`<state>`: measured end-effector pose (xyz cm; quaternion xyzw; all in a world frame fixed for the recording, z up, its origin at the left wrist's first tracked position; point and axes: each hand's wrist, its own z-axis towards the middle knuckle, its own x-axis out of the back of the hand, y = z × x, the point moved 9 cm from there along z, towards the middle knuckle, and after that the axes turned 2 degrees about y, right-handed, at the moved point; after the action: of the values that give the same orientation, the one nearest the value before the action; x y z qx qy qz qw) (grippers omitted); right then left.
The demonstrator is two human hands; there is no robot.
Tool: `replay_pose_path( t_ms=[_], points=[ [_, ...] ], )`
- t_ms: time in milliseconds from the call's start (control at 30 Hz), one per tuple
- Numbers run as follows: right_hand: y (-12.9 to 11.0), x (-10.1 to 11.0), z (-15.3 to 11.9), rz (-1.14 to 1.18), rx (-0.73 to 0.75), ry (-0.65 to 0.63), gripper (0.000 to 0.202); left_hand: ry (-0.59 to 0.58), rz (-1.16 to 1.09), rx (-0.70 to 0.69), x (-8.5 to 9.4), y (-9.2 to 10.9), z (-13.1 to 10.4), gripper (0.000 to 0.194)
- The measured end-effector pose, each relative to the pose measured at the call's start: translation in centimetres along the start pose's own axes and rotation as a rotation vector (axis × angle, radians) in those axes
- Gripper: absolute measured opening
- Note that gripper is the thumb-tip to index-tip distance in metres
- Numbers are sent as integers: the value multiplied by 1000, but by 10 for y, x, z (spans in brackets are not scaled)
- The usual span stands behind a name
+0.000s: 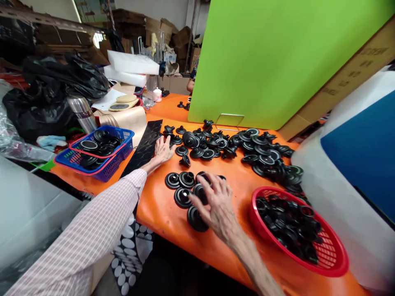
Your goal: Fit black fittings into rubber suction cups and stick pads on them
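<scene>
My left hand reaches to the near left end of a heap of black round knobs, its fingers spread and touching or just above the pieces there. My right hand hovers over a small group of black knobs at the front of the orange table, fingers apart. Several of these lie flat with their stems up; a few are partly hidden beneath my right hand. Whether its fingertips touch them I cannot tell.
To the right stands a red basket of black ring-like parts. A blue basket with black discs sits left, beside a black strip. A green board rises behind the heap. Further left are a steel flask and black bags.
</scene>
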<state>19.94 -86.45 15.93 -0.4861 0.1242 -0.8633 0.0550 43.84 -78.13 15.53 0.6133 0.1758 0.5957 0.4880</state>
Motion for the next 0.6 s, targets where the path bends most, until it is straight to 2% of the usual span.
replay_pose_path(
  t_ms=[67, 133, 267, 367, 467, 533, 600],
  points=[
    [-6, -7, -23, 23, 18, -25, 60, -37, -3, 11, -9, -4, 11, 37],
    [-3, -18, -39, 72, -10, -55, 62, -91, -18, 4, -23, -3, 6, 25],
    [11, -31, -46, 155, -51, -65, 55, -187, -90, -34, -49, 12, -30, 22],
    [18, -30, -43, 199, -76, -69, 53, -267, -161, -63, -56, 26, -56, 26],
    [22, -28, -45, 240, -121, -95, 57, -260, -187, -57, -39, 31, -68, 34],
    [24, -25, -48, 255, -149, -106, 64, -198, -161, -21, -15, 24, -75, 37],
    [22, -14, -51, 254, -160, -74, 68, -116, -110, 26, 18, 11, -89, 34]
  ],
)
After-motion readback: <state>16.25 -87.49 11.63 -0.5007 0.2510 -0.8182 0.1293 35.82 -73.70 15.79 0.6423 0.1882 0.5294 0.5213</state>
